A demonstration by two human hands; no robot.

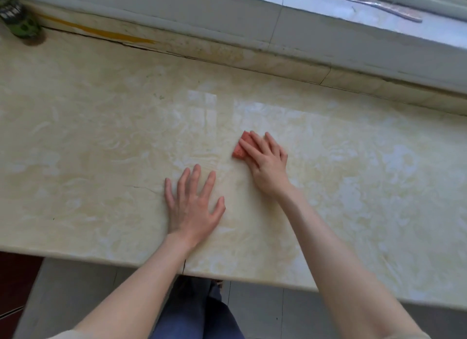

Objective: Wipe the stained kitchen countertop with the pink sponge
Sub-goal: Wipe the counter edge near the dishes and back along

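Note:
The pink sponge (240, 149) lies flat on the cream marbled countertop (101, 141), near its middle. My right hand (267, 161) presses down on the sponge with straight fingers, covering most of it; only the sponge's left edge shows. My left hand (193, 207) rests flat on the countertop to the lower left of the sponge, fingers spread and holding nothing. Yellowish stains mark the surface around both hands and along the back edge.
A green patterned bottle (17, 15) stands at the far left back corner. A raised backsplash ledge (227, 48) runs along the back, with a window sill (353, 7) above it. The counter's front edge (227, 275) runs just before my legs.

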